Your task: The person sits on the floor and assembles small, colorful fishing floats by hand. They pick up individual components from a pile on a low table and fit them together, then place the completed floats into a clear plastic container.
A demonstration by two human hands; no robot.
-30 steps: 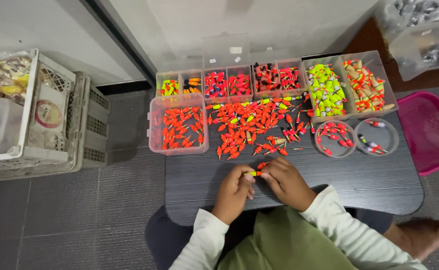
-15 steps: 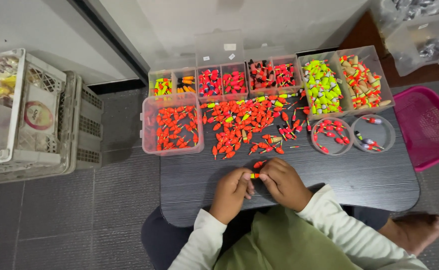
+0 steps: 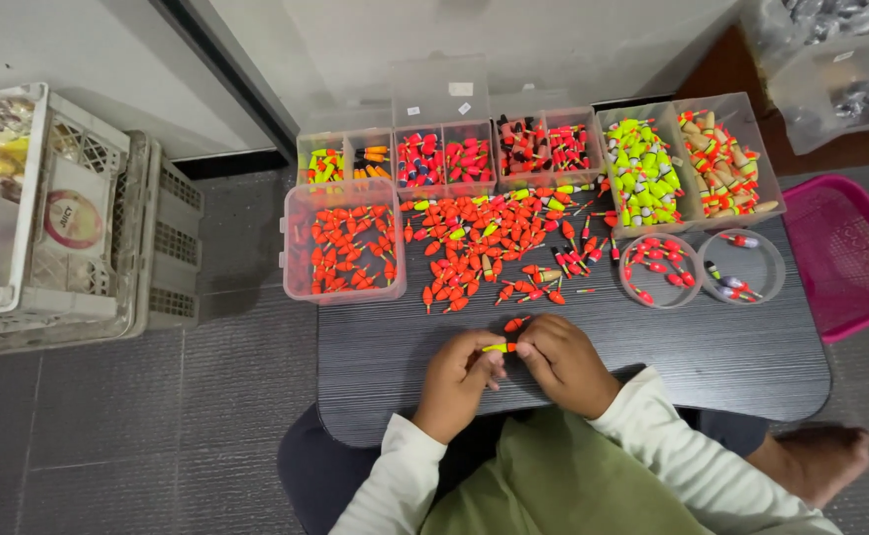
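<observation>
CHANGE: hands hold the same pose as a second ago | left hand (image 3: pixel 457 381) and right hand (image 3: pixel 561 362): pinching one yellow-orange fishing float (image 3: pixel 500 348) between them | loose float pile (image 3: pixel 494 248): beyond the fingertips on the counter (image 3: pixel 712 347), undisturbed.

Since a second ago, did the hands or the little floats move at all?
Hardly anything changed. Both hands, left hand and right hand, stay together at the near edge of the dark table, still pinching the same small yellow and orange float between their fingertips. Nothing was picked up or let go. The loose pile of floats and the clear boxes lie as before.
</observation>
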